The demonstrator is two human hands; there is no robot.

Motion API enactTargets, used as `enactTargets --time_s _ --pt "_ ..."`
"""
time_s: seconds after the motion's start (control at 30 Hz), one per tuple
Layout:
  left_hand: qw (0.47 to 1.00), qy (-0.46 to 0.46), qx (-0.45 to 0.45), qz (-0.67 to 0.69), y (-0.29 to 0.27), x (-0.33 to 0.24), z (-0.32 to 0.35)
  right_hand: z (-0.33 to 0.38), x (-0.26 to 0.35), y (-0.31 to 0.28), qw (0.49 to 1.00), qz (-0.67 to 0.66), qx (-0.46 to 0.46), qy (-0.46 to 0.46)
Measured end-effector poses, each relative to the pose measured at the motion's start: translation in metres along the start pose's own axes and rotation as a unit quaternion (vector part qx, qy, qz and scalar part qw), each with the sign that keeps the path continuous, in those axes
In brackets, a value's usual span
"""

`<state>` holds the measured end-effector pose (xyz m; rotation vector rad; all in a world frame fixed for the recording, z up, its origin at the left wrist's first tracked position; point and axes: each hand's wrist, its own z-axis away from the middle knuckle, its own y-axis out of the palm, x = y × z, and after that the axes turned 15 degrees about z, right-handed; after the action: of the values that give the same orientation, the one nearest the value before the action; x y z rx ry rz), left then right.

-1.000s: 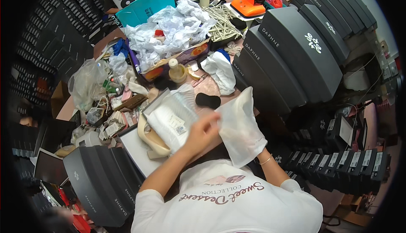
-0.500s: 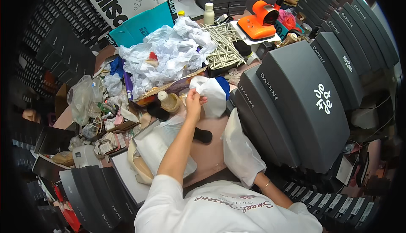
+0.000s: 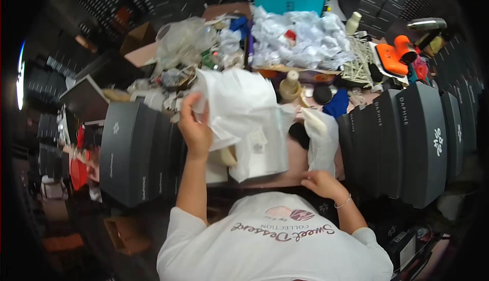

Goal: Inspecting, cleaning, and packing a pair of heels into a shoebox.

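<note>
A soft, crumpled white bag (image 3: 235, 105) is held up over the cluttered tabletop (image 3: 285, 171) by the left hand (image 3: 195, 130), closed on its edge. A second limp white pouch (image 3: 322, 141) is pinched at its lower end by the right hand (image 3: 320, 183). Matte black boxes (image 3: 407, 138) are stacked alongside.

- The white bag (image 3: 237, 105) in the left hand (image 3: 195, 130) looks like thin, soft, matt cloth.
- The dark grey boxes (image 3: 407, 138) look like smooth matt cardboard.
- The white heap (image 3: 300, 44) is crumpled paper.
</note>
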<state>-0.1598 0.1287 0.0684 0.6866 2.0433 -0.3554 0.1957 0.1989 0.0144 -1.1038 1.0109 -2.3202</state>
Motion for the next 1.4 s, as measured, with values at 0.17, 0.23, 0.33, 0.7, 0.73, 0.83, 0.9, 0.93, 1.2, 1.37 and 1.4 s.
enactTargets --time_s 0.17,0.23,0.33,0.7,0.73,0.83,0.9,0.93,1.2,1.37,1.4 --pt "0.948 0.244 0.001 -0.204 -0.112 -0.046 -0.002 -0.091 0.089 0.021 0.968 -0.19 -0.136 -0.092" --pt "0.946 0.209 0.069 -0.237 -0.126 -0.037 0.011 -0.139 0.128 0.045 0.963 0.008 -0.209 -0.17" --pt "0.967 0.096 0.075 -0.225 -0.134 -0.016 0.03 -0.201 0.149 0.089 0.939 0.24 -0.221 -0.106" --pt "0.973 0.083 0.001 -0.216 -0.173 -0.041 0.032 -0.177 0.157 0.081 0.935 -0.203 -0.233 -0.172" --pt "0.975 0.052 0.038 -0.213 -0.168 -0.04 0.03 -0.156 0.158 0.061 0.93 -0.216 -0.226 -0.191" --pt "0.972 -0.19 0.137 -0.017 -0.139 0.007 0.057 -0.106 0.151 0.022 0.927 -0.185 -0.209 -0.251" --pt "0.91 -0.341 0.131 0.194 -0.107 0.028 0.07 -0.084 0.142 0.013 0.922 -0.144 -0.207 -0.294" --pt "0.859 -0.405 0.114 0.293 -0.085 0.02 0.069 -0.075 0.137 0.015 0.921 -0.165 -0.193 -0.296" --pt "0.695 -0.556 0.09 0.447 -0.015 -0.002 0.108 -0.022 0.117 0.022 0.935 -0.229 -0.165 -0.215" --pt "0.733 -0.532 0.103 0.412 -0.002 -0.025 0.108 -0.016 0.116 0.016 0.952 -0.16 -0.202 -0.163" --pt "0.741 -0.526 0.107 0.403 0.0 -0.03 0.105 -0.016 0.118 0.013 0.955 -0.166 -0.194 -0.152"
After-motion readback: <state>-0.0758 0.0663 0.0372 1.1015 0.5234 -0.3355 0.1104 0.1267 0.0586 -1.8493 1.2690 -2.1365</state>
